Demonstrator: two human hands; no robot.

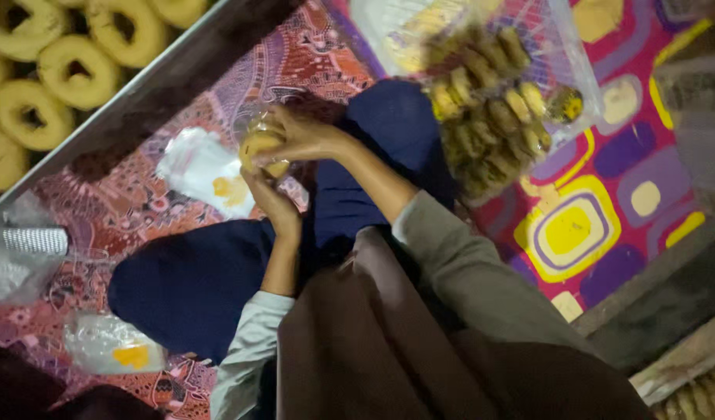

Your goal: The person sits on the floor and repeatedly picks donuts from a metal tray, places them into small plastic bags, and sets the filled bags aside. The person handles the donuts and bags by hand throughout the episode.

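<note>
**Both hands closed on a small bag of pastry above the lap**

A patterned mat (606, 194) in pink, purple and yellow covers the floor and fills most of the view. The person sits on it with legs folded, dark blue trousers (194, 280) spreading across the centre and a brown garment (388, 342) over the near torso.

At the far left a long metal tray (178, 74) runs diagonally, its rim dark, and pale yellow ring-shaped pastries (69, 70) lie in rows inside it. At the far right, just beyond the knee, a clear plastic sheet (567, 54) carries a heap of small browned pastries (489, 109) stacked close together.

Between the tray and the legs lies a white plastic bag (198, 167) with a yellow patch showing through it. Two more clear bags rest on the mat at the near left, one (112, 346) with a yellow spot and another (15, 272) crumpled beside a ribbed pale object (34, 239)

The left hand (272, 206) cups a small clear bag of pastry (262, 148) from below, fingers curled around it. The right hand (307, 136) is closed over the same bag from above, fingers wrapped on its top. The bag sits in the air over the lap, near the white bag, well apart from the tray
</note>
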